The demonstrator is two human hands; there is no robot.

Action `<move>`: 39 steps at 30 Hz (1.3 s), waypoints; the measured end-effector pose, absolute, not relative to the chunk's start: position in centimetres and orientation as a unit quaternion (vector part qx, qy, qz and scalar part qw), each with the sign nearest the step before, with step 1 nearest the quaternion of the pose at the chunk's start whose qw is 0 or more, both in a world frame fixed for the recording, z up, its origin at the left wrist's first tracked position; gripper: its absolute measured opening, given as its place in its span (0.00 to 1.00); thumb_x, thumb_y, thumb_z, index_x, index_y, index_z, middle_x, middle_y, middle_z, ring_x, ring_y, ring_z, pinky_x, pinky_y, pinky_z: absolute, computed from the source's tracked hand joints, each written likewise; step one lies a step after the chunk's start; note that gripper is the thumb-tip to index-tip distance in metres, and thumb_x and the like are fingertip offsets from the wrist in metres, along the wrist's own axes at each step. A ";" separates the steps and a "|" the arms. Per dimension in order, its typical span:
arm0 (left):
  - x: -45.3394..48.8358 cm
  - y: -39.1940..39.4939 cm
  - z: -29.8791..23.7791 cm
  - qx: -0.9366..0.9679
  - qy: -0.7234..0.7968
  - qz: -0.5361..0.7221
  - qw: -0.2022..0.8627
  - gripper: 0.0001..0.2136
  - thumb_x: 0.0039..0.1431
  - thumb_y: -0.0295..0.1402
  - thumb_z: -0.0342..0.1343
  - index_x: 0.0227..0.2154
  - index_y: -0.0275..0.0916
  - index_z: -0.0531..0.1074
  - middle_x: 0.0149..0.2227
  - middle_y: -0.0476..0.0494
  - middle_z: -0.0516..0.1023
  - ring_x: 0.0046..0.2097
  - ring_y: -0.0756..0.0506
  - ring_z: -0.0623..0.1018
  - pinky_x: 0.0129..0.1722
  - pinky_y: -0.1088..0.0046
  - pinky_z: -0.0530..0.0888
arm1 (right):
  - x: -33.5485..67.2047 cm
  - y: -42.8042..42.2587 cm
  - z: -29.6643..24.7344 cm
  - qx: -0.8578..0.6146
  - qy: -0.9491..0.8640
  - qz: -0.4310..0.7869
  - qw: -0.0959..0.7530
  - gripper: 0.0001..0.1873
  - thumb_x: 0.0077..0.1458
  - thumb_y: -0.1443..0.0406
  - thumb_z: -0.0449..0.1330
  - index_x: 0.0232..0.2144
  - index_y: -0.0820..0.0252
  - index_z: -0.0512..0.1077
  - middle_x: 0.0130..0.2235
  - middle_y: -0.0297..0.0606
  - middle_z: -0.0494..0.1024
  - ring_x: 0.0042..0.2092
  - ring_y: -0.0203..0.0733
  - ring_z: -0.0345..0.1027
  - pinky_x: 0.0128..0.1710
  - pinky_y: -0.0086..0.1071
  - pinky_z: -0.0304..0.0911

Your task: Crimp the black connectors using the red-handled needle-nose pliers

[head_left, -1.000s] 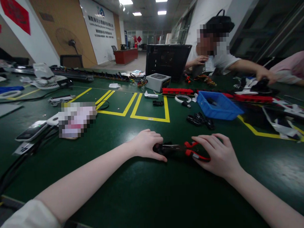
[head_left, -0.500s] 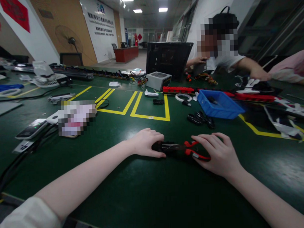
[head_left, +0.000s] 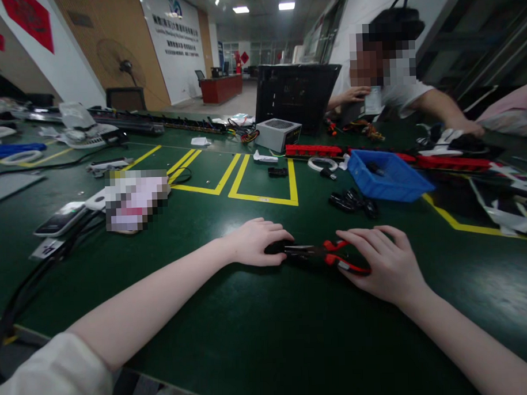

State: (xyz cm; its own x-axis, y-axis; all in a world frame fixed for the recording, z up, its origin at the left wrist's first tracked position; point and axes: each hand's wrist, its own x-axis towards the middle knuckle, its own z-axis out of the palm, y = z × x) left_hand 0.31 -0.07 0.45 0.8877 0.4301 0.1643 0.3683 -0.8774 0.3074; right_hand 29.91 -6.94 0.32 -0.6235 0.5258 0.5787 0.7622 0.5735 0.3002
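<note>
The left hand (head_left: pixel 259 245) pinches a small black piece (head_left: pixel 275 248); the right hand (head_left: pixel 384 265) grips red-handled pliers (head_left: pixel 330 258) by their parted handles. The pliers extend leftward from it, long axis crosswise, nose beside the left fingertips.

I'm watching a dim feed, with ceiling panels (head_left: pixel 287 6) glowing at the far end. The green table (head_left: pixel 520 295) throws back a pale, patchy glare at right and a fainter sheen near the middle. Wide-angle stretch pulls the edges, the pliers (head_left: pixel 332 259) look soft, and coarse pixel blocks mask the phone (head_left: pixel 136 205).
</note>
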 end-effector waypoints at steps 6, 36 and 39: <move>0.3 0.0 0.6 0.964 0.207 0.098 0.135 0.19 0.63 0.39 0.49 0.54 0.38 0.68 0.46 0.43 0.76 0.45 0.42 0.76 0.46 0.65 0.68 | 30.0 -6.9 0.2 -0.369 -0.863 -0.275 0.209 0.22 0.55 0.61 0.60 0.51 0.64 0.67 0.43 0.47 0.78 0.43 0.50 0.73 0.49 0.47 0.58; -0.1 0.0 0.4 0.957 0.223 0.123 0.142 0.21 0.65 0.32 0.44 0.59 0.37 0.65 0.53 0.39 0.70 0.44 0.44 0.75 0.46 0.65 0.71 | 30.4 -6.7 -0.4 -0.405 -0.843 -0.283 0.210 0.25 0.55 0.59 0.62 0.53 0.64 0.67 0.46 0.49 0.76 0.44 0.51 0.71 0.47 0.46 0.57; -0.2 0.0 0.5 0.952 0.213 0.135 0.171 0.21 0.66 0.38 0.45 0.60 0.37 0.63 0.54 0.38 0.70 0.46 0.42 0.75 0.47 0.65 0.71 | 30.6 -6.6 -0.4 -0.409 -0.840 -0.286 0.213 0.26 0.54 0.58 0.62 0.53 0.63 0.66 0.46 0.50 0.77 0.44 0.52 0.72 0.46 0.47 0.58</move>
